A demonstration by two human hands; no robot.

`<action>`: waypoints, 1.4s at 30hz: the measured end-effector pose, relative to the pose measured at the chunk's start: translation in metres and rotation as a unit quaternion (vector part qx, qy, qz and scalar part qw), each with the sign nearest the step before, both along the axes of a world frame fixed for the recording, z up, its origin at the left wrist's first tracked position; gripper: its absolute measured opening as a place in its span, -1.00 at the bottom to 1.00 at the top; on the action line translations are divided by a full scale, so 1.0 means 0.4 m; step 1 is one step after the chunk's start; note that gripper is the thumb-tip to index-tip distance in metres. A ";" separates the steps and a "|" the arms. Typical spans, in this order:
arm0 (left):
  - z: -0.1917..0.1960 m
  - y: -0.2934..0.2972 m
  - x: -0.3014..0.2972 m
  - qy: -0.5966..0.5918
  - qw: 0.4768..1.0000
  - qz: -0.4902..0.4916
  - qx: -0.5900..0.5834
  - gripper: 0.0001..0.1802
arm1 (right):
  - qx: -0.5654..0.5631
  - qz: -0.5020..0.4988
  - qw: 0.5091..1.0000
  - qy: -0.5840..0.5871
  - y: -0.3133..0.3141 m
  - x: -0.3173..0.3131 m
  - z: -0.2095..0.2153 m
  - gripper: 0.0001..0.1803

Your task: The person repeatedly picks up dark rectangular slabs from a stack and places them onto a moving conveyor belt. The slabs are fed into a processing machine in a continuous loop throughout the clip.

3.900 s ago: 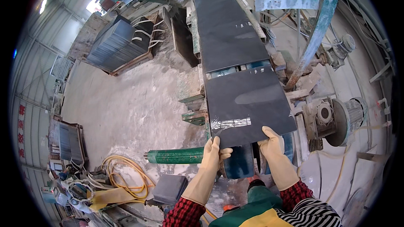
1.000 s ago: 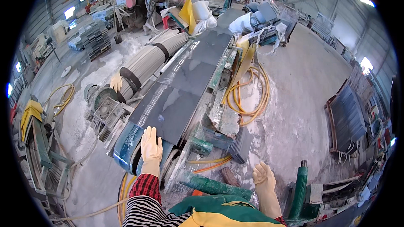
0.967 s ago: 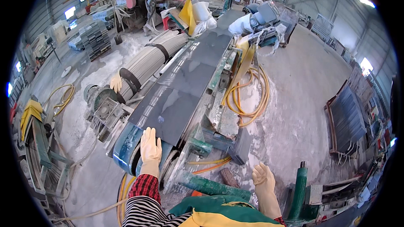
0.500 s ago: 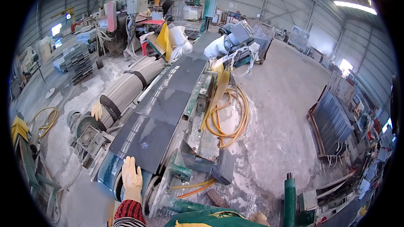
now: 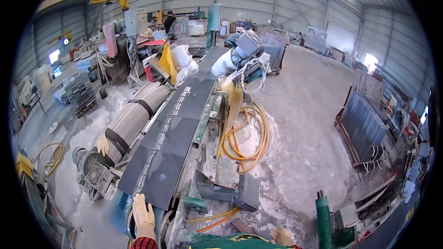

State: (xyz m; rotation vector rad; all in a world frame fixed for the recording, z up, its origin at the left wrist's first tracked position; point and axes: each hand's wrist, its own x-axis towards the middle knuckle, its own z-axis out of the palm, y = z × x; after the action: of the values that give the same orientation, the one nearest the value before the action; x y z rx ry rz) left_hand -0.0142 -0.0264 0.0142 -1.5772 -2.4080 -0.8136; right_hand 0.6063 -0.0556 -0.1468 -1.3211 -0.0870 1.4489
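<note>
My left hand, in a cream glove, lies at the near end of a long conveyor with fingers stretched out. Its fingertips meet the near edge of a dark grey stone slab; whether they press on it I cannot tell. More dark slabs run on behind it in a line, wet streaks along their tops. A blue belt end shows beside the hand. At the lower edge my right hand, also gloved, is partly in view beside my green apron. Its fingers look apart, with nothing visible in them.
Left of the conveyor is a ribbed roller with a loose glove on it. To the right are a coiled yellow hose, stacked slabs and a green post. A motor overhangs the far conveyor. Another person stands far back.
The view has tilted up, so the scene sits lower. My right hand shows more at the lower edge. My left hand stays by the near slab edge.
</note>
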 end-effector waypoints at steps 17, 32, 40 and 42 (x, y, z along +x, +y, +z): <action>0.152 -0.055 0.079 -0.016 0.998 -0.042 -0.042 -0.49 | -0.176 0.032 0.979 -0.100 0.037 -0.009 -0.015 -0.71; 0.170 -0.074 0.085 -0.029 0.995 -0.030 -0.092 -0.47 | -0.141 0.013 0.985 -0.099 -0.007 -0.052 -0.001 -0.71; 0.122 -0.088 0.065 -0.006 0.997 -0.035 -0.071 -0.47 | -0.098 0.022 0.991 -0.086 -0.016 -0.044 -0.037 -0.71; 0.114 -0.091 0.061 -0.005 0.997 -0.032 -0.067 -0.47 | -0.089 0.023 0.993 -0.078 -0.023 -0.044 -0.035 -0.70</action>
State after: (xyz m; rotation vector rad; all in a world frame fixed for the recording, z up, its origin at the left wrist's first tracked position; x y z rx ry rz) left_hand 0.0102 -0.0629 0.0600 -1.7096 -2.4786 -0.6842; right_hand 0.5887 -0.0649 -0.1609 -1.5864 -0.0929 1.4161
